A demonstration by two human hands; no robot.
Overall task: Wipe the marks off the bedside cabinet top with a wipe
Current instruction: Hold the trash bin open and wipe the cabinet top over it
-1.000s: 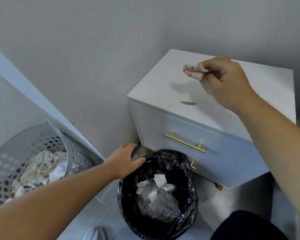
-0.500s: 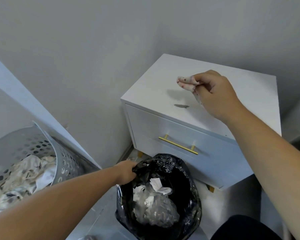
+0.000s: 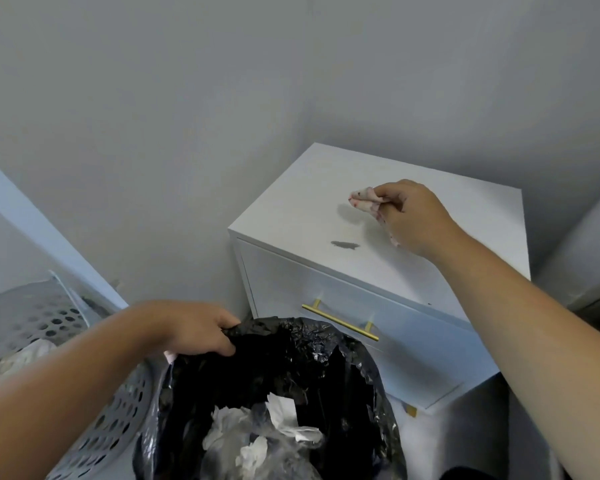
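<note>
A white bedside cabinet (image 3: 312, 188) stands in the corner, its top bearing one dark smear (image 3: 343, 244) near the front edge. My right hand (image 3: 413, 216) hovers just above the top, right of the smear, closed around a crumpled white wipe (image 3: 364, 199) with reddish stains. My left hand (image 3: 194, 329) grips the near-left rim of a black bin bag (image 3: 326, 362) on the floor in front of the cabinet. Used white tissues (image 3: 278, 431) lie inside the bag.
A grey perforated laundry basket (image 3: 49, 323) with cloth in it sits at the left. The cabinet drawer has a gold bar handle (image 3: 340, 322). Grey walls close in behind and to the left; a white slanted panel (image 3: 32, 223) leans at far left.
My left hand has closed on the bin bag rim and drawn it nearer. My right hand with the wipe stays above the cabinet top. The view has shifted.
</note>
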